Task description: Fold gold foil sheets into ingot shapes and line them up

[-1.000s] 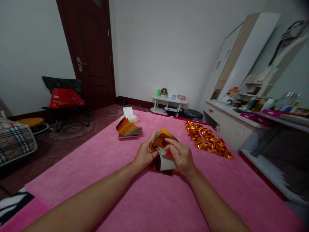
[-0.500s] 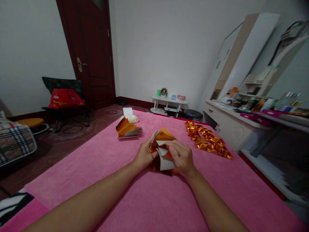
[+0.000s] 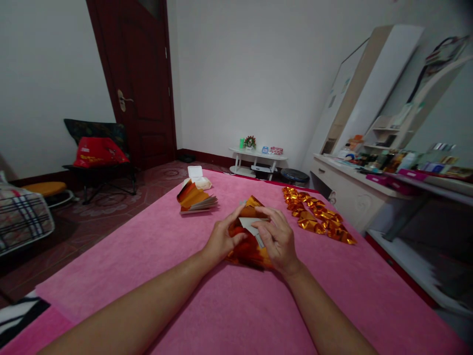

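Between my hands, over the pink cloth (image 3: pixel 177 276), is a sheet of gold foil paper (image 3: pixel 249 249), partly folded, with its pale back showing. My left hand (image 3: pixel 221 235) grips its left edge, thumb on the near face and fingers behind. My right hand (image 3: pixel 278 237) pinches the paper's right side near a pale folded flap. Beyond my left hand stands a stack of gold foil paper (image 3: pixel 197 201), bent and fanned open. To the right lie rows of folded gold foil pieces (image 3: pixel 317 215).
Behind the stack sits an open white container (image 3: pixel 195 172). A white dressing table (image 3: pixel 354 187) with bottles stands at the right. A chair holding a red bag (image 3: pixel 99 152) is at the left, near a dark red door (image 3: pixel 140 84). A low white table (image 3: pixel 258 157) stands by the back wall.
The gold foil paper has been folded over further; less of its pale back shows and more gold faces me. My right hand's fingers have come over its top edge.
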Available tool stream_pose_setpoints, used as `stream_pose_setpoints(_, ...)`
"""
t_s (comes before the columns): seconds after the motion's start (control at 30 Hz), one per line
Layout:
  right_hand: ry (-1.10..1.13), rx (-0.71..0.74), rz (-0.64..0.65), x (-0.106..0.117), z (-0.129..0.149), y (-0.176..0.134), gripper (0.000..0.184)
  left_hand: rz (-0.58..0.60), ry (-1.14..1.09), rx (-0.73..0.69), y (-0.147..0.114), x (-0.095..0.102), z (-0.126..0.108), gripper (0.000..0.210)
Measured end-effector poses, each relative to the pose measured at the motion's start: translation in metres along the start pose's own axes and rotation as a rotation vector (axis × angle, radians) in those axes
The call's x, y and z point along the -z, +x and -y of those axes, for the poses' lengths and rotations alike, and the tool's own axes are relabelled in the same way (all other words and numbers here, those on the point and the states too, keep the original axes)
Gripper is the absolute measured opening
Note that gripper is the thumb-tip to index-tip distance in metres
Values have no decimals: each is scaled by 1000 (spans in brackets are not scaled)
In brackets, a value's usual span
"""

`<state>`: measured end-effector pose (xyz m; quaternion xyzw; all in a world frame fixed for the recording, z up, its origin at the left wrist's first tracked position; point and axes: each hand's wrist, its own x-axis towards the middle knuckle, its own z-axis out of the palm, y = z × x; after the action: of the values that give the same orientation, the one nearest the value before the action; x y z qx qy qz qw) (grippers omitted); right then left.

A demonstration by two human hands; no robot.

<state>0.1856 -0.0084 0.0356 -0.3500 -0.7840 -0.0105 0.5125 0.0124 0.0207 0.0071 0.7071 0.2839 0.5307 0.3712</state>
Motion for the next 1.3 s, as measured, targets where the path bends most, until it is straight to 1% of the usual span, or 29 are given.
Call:
stream_pose_setpoints(0.27,1,1,0,0,1,0,22,-13,74,-25,-2,1,4,69)
stream_pose_setpoints(0.43,14,8,-8,1,0,-1,22,15,81,-23,-3,1,3,64)
stream_pose_setpoints(0.67,37,23,-13,2,0,-1,21,13,68,-7,-4,0,1,67)
stream_pose_setpoints(0.9,36,19,-15,3,0,-3,22,9,85,-39,-4,1,0,66)
stream_pose_setpoints(1.0,34,-4,-55,3,2,-2,27,24,114,-64,-4,2,-1,60)
stream_pose_setpoints(1.1,10,-58,-110,2,2,-2,35,71,137,-106,-4,2,-2,57)
stream_pose_setpoints(1.23,-9,-80,-86,1,-1,-5,28,93,233,-187,-4,2,1,57)
stream_pose_setpoints(1.3,-6,-74,-85,2,-2,-6,27,108,310,-235,-5,3,3,53)
